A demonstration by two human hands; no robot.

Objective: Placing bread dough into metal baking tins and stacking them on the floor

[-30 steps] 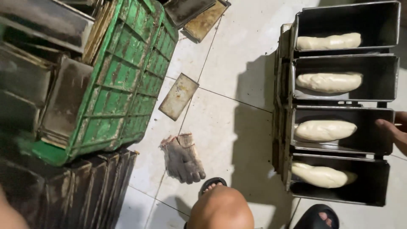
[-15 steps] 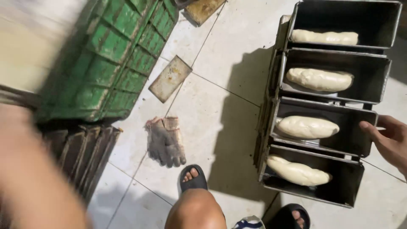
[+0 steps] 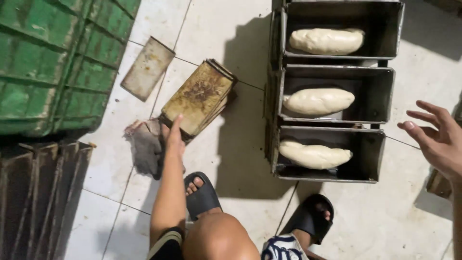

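Head view: the left hand (image 3: 174, 137) reaches down to a stack of flat, rusty lids (image 3: 198, 97) lying tilted on the tiled floor (image 3: 240, 197). Its fingers (image 3: 176, 123) point up the picture and meet the stack's near edge; whether they grip that edge or only touch it cannot be told. The stack lies just beyond the fingertips, its lower end over a grey glove (image 3: 147, 147) that sits just left of the hand. A single lid (image 3: 147, 68) lies apart, up and to the left, near a green crate (image 3: 57, 62). Dark tins (image 3: 41, 192) stand at lower left.

The right hand (image 3: 438, 137) hovers at the right edge, fingers (image 3: 423, 115) spread and holding nothing, near but clear of a row of three loaf tins (image 3: 380, 91), each with a pale dough (image 3: 318, 100) in it. Two feet in black sandals (image 3: 204, 195) stand below the tins.
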